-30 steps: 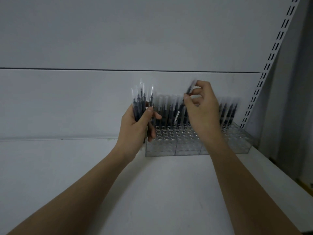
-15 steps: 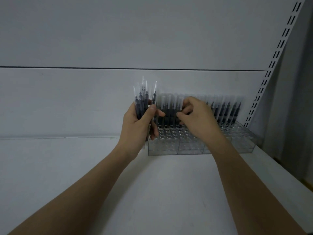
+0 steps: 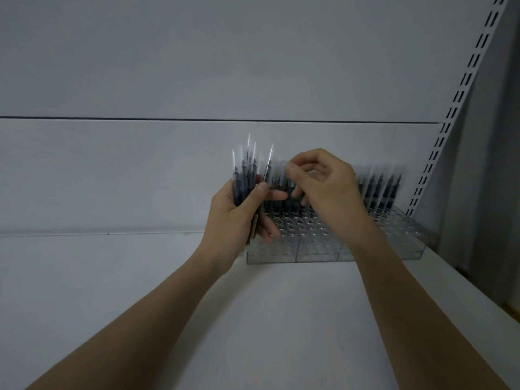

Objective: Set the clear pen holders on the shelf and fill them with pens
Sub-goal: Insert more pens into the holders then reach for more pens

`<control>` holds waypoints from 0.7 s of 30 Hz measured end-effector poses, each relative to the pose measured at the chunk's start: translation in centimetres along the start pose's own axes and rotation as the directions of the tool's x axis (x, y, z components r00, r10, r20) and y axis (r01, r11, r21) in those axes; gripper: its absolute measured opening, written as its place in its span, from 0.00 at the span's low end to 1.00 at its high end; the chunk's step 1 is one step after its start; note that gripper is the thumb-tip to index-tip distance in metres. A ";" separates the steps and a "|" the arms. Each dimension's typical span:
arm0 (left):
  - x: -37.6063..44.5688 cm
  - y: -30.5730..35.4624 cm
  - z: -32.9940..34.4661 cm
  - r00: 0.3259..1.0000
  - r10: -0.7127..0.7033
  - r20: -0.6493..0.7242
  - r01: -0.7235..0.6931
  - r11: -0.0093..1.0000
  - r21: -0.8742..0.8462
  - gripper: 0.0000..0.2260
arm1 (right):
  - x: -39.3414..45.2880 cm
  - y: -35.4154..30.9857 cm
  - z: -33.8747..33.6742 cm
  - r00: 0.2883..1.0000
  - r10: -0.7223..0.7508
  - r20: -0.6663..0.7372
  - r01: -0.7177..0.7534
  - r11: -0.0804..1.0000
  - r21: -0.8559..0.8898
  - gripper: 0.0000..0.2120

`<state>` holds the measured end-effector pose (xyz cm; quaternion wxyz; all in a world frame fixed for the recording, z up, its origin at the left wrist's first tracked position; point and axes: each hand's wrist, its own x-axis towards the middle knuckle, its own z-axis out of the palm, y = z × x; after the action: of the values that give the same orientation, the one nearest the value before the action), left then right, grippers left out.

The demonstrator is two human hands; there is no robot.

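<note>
White shelf [image 3: 168, 291]: left hand [image 3: 236, 212] grips pens [image 3: 243, 175] (upright) beside holders [image 3: 323, 246].

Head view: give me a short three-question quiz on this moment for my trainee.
1. True or false: the left hand grips a bundle of pens.
2. Which rows of the clear pen holders still show open holes? A) front rows B) back row
3. Fill in: the holders stand on the white ____.

Key
1. True.
2. A; pens stand along the back, against the wall.
3. Shelf. The right hand has its fingers curled near the bundle's top; whether they pinch a pen is unclear.
</note>
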<state>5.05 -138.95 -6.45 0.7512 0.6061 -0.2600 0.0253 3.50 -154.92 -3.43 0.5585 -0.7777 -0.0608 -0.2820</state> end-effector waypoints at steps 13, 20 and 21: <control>-0.3 -0.3 0.6 0.999 0.017 0.051 -0.018 1.000 0.014 0.07 | -0.3 -0.5 0.2 0.998 0.029 0.047 -0.038 0.978 0.205 0.06; -0.4 -0.3 0.6 0.998 -0.005 0.069 0.001 0.999 0.051 0.07 | 0.3 -0.3 -0.6 0.995 0.070 -0.068 -0.041 0.931 0.363 0.12; -0.4 -0.3 0.6 0.998 0.001 0.064 -0.005 0.998 0.068 0.06 | 0.3 -0.3 -0.5 0.996 0.065 -0.062 -0.038 0.928 0.370 0.13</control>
<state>4.61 -139.44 -6.83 0.7215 0.6314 -0.2839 0.0156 3.42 -155.36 -2.96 0.7036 -0.6495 -0.0716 -0.2792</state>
